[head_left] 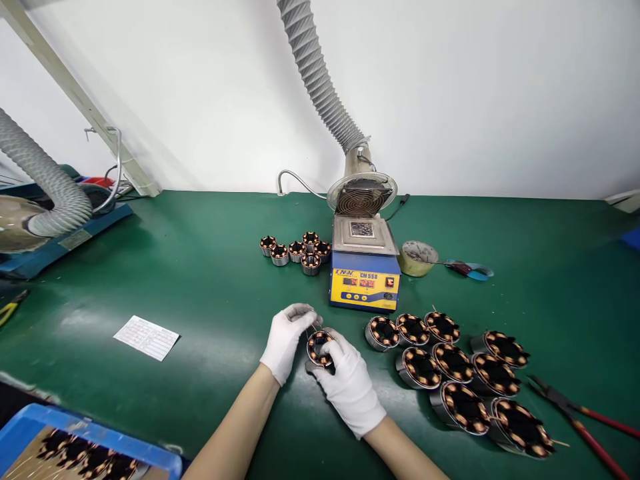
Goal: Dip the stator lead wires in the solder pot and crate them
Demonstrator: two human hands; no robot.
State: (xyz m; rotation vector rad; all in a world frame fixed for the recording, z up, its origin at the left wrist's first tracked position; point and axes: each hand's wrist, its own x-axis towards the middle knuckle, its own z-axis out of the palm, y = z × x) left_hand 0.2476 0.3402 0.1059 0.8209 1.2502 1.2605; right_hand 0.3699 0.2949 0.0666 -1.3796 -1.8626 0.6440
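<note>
Both my hands wear white gloves. My right hand (pixel 350 387) cradles a wound motor stator (pixel 319 348) with copper coils, just above the green mat (pixel 210 300). My left hand (pixel 286 337) pinches thin wire leads at the stator's upper left edge. In front of the hands stands a yellow and blue solder pot (pixel 365 270). Several more stators (pixel 453 373) lie grouped to the right of my hands. A cluster of smaller stators (pixel 297 252) sits left of the solder pot.
A grey fume hose with a round fan hood (pixel 362 192) hangs over the solder pot. A small tin (pixel 418 257) sits to its right. Red-handled pliers (pixel 585 417) lie at far right. A paper slip (pixel 146 337) and a blue tray (pixel 85 450) of stators are at left.
</note>
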